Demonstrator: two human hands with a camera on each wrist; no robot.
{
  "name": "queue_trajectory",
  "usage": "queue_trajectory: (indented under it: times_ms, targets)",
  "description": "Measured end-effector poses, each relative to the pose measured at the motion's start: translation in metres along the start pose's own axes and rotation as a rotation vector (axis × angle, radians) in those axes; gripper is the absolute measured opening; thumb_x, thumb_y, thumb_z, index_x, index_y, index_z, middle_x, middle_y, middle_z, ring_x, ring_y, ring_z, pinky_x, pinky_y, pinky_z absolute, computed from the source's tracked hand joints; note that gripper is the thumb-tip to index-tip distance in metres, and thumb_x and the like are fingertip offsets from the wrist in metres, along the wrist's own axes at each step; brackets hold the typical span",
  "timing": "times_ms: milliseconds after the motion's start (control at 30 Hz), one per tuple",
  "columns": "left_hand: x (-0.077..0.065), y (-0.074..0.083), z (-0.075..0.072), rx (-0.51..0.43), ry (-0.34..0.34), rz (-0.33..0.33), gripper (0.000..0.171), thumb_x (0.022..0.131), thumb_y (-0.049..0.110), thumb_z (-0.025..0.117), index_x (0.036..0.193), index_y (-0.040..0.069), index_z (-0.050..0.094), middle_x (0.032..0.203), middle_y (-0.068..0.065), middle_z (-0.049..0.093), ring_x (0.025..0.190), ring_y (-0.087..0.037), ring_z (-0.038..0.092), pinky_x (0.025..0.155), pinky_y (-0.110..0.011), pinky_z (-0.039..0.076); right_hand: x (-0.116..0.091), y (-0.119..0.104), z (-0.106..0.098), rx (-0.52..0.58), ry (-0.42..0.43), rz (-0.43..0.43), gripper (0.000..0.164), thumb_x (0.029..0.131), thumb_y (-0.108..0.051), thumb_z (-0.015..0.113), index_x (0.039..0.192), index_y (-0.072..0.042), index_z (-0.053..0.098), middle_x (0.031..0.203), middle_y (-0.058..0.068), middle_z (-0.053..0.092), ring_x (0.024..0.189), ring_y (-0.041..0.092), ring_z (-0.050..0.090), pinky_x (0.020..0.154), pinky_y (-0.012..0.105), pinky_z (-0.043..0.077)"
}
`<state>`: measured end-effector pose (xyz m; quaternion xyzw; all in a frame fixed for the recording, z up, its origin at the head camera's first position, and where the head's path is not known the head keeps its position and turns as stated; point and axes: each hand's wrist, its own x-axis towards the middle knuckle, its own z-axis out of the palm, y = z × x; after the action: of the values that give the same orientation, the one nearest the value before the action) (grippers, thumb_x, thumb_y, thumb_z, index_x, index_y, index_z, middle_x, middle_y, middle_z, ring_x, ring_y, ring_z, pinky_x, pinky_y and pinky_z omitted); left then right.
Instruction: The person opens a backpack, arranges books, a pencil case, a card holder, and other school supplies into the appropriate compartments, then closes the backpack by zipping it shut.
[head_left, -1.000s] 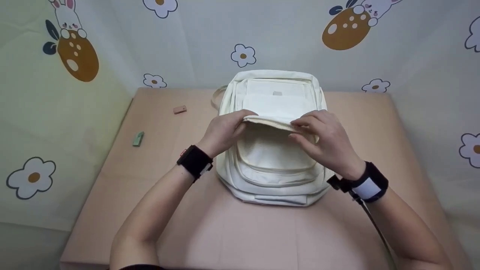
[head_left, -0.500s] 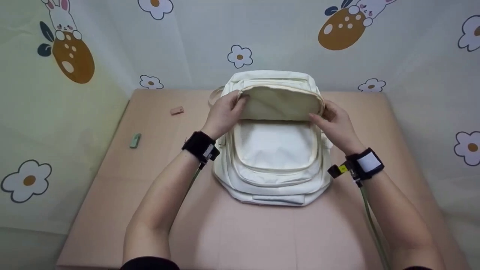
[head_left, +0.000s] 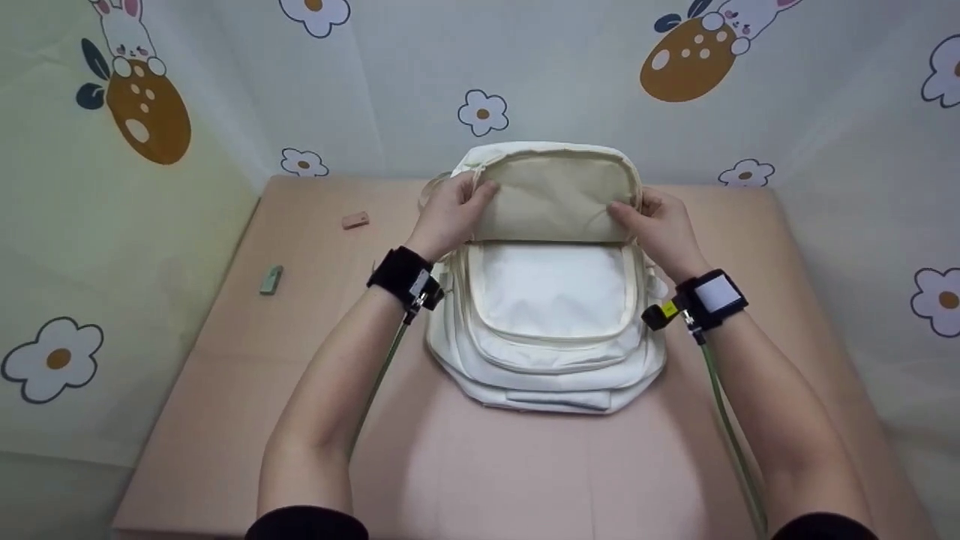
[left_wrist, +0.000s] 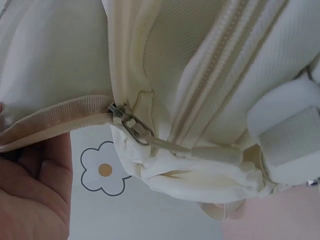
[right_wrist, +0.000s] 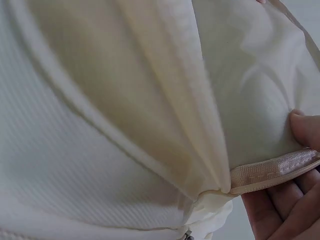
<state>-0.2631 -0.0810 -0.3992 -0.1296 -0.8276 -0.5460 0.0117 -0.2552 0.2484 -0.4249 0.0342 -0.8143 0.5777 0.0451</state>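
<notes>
A white backpack (head_left: 551,300) lies on the table, its front pocket flap (head_left: 555,199) folded up so the beige lining faces me. My left hand (head_left: 450,214) pinches the flap's left edge, thumb on the lining and fingers behind. At the right edge, my right hand (head_left: 664,229) grips the flap in the same way. In the left wrist view a metal zipper pull (left_wrist: 132,125) sits at the flap's corner, near the left fingers (left_wrist: 52,170). The right wrist view shows the right thumb (right_wrist: 306,129) pressing the lining above the edge tape (right_wrist: 275,170).
On the left of the pinkish table (head_left: 262,420) lie a small pink block (head_left: 355,220) and a small green block (head_left: 271,280), apart from the backpack. A patterned curtain (head_left: 390,82) stands behind the table. A cable (head_left: 724,412) runs along the right forearm.
Both hands have lifted the pocket flap up and away from me, turning its lining into view. The right hand has changed from the flap's front edge to its right side. The small blocks stay put.
</notes>
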Motion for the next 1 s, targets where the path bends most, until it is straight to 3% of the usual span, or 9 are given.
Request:
queue_trajectory:
  times_ms: [133,200,300,367,433,567,633,767,1000]
  targets:
    - [-0.007,-0.009,-0.023,0.045,-0.054,-0.005,0.047,0.1,0.057,0.056,0.097,0.011,0.065,0.081,0.0,0.057,0.075,-0.016,0.056,0.072,-0.033,0.048,0.001,-0.002,0.001,-0.026,0.018,0.018,0.033,0.092,-0.033,0.078,0.106,-0.003,0.075,0.087,0.006,0.072,0.08,0.016,0.063,0.072,0.024,0.053]
    - [-0.012,-0.019,-0.043,0.13,-0.025,-0.048,0.054,0.099,0.063,0.053,0.114,0.014,0.071,0.095,0.0,0.067,0.091,-0.018,0.063,0.094,-0.043,0.048,0.002,-0.002,0.001,-0.042,0.019,0.022,0.032,0.092,-0.033,0.078,0.104,-0.004,0.075,0.084,0.005,0.072,0.076,0.015,0.062,0.069,0.024,0.053]
    - [-0.024,-0.046,-0.082,0.338,0.068,-0.134,0.049,0.103,0.052,0.054,0.128,0.013,0.069,0.114,-0.006,0.073,0.106,-0.026,0.066,0.103,-0.053,0.045,0.002,-0.002,0.0,-0.057,0.022,0.038,0.032,0.092,-0.035,0.079,0.1,-0.004,0.074,0.077,0.002,0.067,0.07,0.013,0.058,0.064,0.023,0.051]
    - [-0.037,-0.07,-0.11,0.544,0.127,-0.193,0.041,0.106,0.038,0.053,0.128,0.007,0.068,0.12,-0.013,0.071,0.11,-0.032,0.066,0.102,-0.056,0.045,0.002,-0.002,-0.001,-0.07,0.018,0.054,0.033,0.091,-0.036,0.079,0.096,-0.004,0.073,0.073,0.0,0.063,0.065,0.011,0.053,0.06,0.022,0.049]
    - [-0.053,-0.094,-0.135,0.713,0.15,-0.279,0.033,0.106,0.022,0.049,0.12,-0.001,0.068,0.117,-0.022,0.07,0.105,-0.04,0.066,0.088,-0.055,0.053,0.002,-0.003,-0.002,-0.071,0.014,0.077,0.034,0.091,-0.038,0.079,0.095,-0.005,0.073,0.072,-0.001,0.062,0.064,0.01,0.051,0.059,0.023,0.047]
    - [-0.085,-0.132,-0.169,0.922,0.105,-0.482,0.034,0.104,0.012,0.042,0.1,-0.012,0.066,0.101,-0.033,0.067,0.09,-0.046,0.066,0.067,-0.055,0.056,0.001,-0.004,-0.004,-0.074,0.005,0.111,0.036,0.09,-0.04,0.079,0.098,-0.006,0.073,0.073,-0.001,0.061,0.065,0.011,0.05,0.06,0.023,0.047]
    - [-0.096,-0.145,-0.176,0.951,0.071,-0.547,0.037,0.105,0.012,0.041,0.094,-0.014,0.066,0.097,-0.035,0.066,0.085,-0.045,0.066,0.061,-0.053,0.055,0.001,-0.005,-0.005,-0.072,0.001,0.119,0.037,0.09,-0.041,0.079,0.1,-0.006,0.073,0.076,0.0,0.063,0.067,0.012,0.052,0.062,0.024,0.049]
    - [-0.108,-0.159,-0.18,0.915,0.064,-0.595,0.04,0.108,0.013,0.04,0.106,-0.017,0.066,0.104,-0.038,0.063,0.092,-0.049,0.065,0.065,-0.055,0.057,0.002,-0.006,-0.004,-0.069,-0.011,0.125,0.039,0.09,-0.042,0.079,0.103,-0.006,0.073,0.08,0.002,0.067,0.071,0.013,0.055,0.065,0.025,0.05]
    - [-0.112,-0.163,-0.178,0.871,0.097,-0.571,0.034,0.108,0.007,0.042,0.12,-0.017,0.063,0.112,-0.042,0.054,0.102,-0.057,0.058,0.079,-0.063,0.054,0.001,-0.005,0.0,-0.062,-0.027,0.123,0.039,0.091,-0.04,0.078,0.106,-0.005,0.073,0.09,0.006,0.071,0.08,0.017,0.061,0.073,0.027,0.053]
